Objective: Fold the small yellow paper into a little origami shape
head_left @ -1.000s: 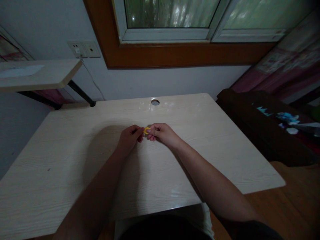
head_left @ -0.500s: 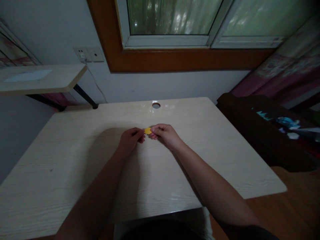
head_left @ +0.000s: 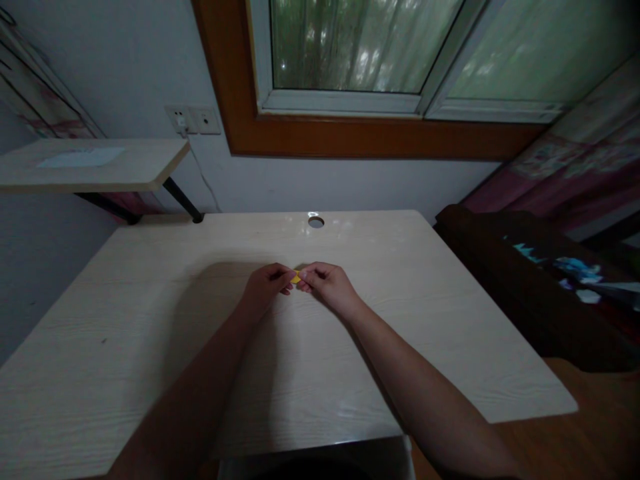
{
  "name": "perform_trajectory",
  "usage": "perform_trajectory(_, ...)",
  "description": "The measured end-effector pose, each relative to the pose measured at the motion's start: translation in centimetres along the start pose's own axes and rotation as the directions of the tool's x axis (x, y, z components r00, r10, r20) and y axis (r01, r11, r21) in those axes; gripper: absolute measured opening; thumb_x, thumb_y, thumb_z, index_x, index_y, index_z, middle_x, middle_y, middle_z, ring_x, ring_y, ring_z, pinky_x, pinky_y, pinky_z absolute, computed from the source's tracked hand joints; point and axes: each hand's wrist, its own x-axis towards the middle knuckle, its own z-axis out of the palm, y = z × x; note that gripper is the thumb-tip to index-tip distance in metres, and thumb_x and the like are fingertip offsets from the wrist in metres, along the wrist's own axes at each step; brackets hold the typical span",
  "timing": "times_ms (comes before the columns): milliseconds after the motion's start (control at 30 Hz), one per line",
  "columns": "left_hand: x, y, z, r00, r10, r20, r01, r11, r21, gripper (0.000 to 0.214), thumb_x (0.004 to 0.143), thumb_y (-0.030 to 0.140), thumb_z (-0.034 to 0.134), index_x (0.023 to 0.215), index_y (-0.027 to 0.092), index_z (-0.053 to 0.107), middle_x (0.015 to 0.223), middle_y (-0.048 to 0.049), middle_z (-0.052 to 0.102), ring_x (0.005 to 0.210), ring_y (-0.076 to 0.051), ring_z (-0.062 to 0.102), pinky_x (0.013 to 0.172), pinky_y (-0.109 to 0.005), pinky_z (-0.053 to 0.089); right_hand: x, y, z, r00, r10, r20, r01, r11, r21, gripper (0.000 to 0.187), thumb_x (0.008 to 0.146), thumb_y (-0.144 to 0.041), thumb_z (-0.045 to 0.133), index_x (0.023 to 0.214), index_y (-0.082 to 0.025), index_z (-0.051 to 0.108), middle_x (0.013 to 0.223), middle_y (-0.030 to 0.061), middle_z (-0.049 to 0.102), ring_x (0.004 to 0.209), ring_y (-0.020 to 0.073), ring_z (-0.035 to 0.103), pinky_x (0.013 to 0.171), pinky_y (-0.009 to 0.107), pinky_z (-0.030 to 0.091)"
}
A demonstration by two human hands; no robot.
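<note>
Between my two hands is a small yellow piece (head_left: pixel 296 277), perhaps folded paper; it is too small to make out exactly. My left hand (head_left: pixel 267 285) pinches its left end between thumb and fingers. The right end is pinched by my right hand (head_left: pixel 327 283). Fingers cover most of the piece, and only a narrow yellow part shows. Both hands are over the middle of the pale wood-grain desk (head_left: pixel 320 373).
A round cable hole (head_left: pixel 316 222) lies near the desk's back edge. At the back left stands a raised shelf (head_left: pixel 100 179) on black legs, with a paper sheet (head_left: pixel 83 157) on top. A wall socket (head_left: pixel 193 121) holds a plugged cable. Dark furniture (head_left: pixel 480 267) stands at the right.
My hands have drawn closer together, and less of the yellow piece shows between them. The whole view has shifted, so the scene sits slightly lower.
</note>
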Motion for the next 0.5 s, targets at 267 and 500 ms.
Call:
perform_trajectory(267, 0.2, -0.4, 0.2, 0.997, 0.015, -0.075, -0.009, 0.996, 0.084, 0.024, 0.078, 0.04, 0.067, 0.079, 0.017, 0.072, 0.058, -0.0003, 0.066, 0.053, -0.013, 0.062, 0.055, -0.024, 0.051, 0.2, 0.6, -0.1, 0.999, -0.001, -0.034, 0.001, 1.0, 0.002, 0.034, 0.075, -0.048, 0.075, 0.085, -0.016, 0.072, 0.071, 0.0046, 0.071, 0.062, 0.0135, 0.063, 0.062, 0.027, 0.051)
perform_trajectory(500, 0.7, -0.3, 0.2, 0.994, 0.025, -0.107, -0.009, 0.989, 0.147, 0.02, 0.079, 0.035, 0.065, 0.079, 0.016, 0.072, 0.059, 0.0001, 0.067, 0.053, -0.013, 0.064, 0.054, -0.022, 0.052, 0.7, 1.1, -0.1, 0.996, 0.0, -0.086, 0.004, 0.999, 0.043, 0.031, 0.074, -0.046, 0.075, 0.082, -0.015, 0.071, 0.069, 0.0044, 0.07, 0.06, 0.0132, 0.061, 0.06, 0.026, 0.049)
